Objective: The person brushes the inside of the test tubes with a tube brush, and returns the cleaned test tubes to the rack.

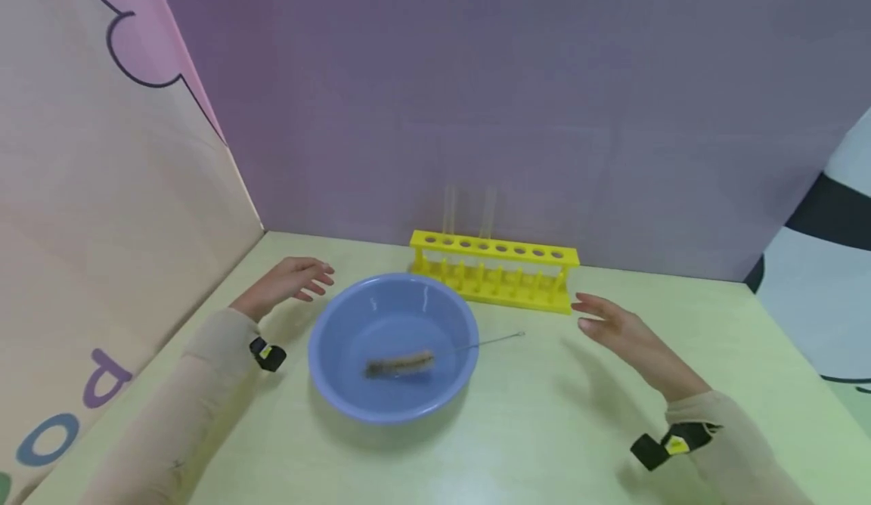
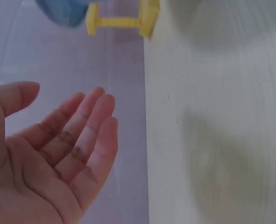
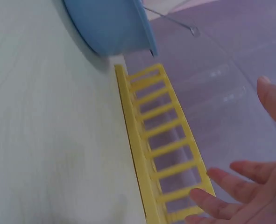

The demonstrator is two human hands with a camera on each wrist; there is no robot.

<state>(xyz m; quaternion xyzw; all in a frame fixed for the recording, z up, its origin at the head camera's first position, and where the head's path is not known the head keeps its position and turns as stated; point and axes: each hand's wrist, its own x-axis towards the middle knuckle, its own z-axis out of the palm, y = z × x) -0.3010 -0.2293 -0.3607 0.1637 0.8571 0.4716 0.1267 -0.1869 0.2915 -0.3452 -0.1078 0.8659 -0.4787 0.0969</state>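
Note:
A blue plastic basin [image 1: 395, 412] stands on the table, with a test tube brush [image 1: 400, 364] lying in it. The brush's wire handle crosses the right rim and ends in a small loop. Left of the basin, my left hand [image 1: 287, 284] hovers with relaxed fingers and an empty palm, as the left wrist view also shows. My right hand [image 1: 622, 336] is held above the table to the right, fingers loosely extended, holding nothing. Its fingertips are near the right end of a yellow test tube rack [image 1: 500, 300] behind the basin.
Two clear glass tubes [image 1: 488, 212] stick up at the back of the rack. A purple-grey backdrop [image 1: 517, 97] rises behind the pale table [image 1: 517, 429], and a printed panel [image 1: 122, 210] borders the left side. Black devices are strapped on both wrists.

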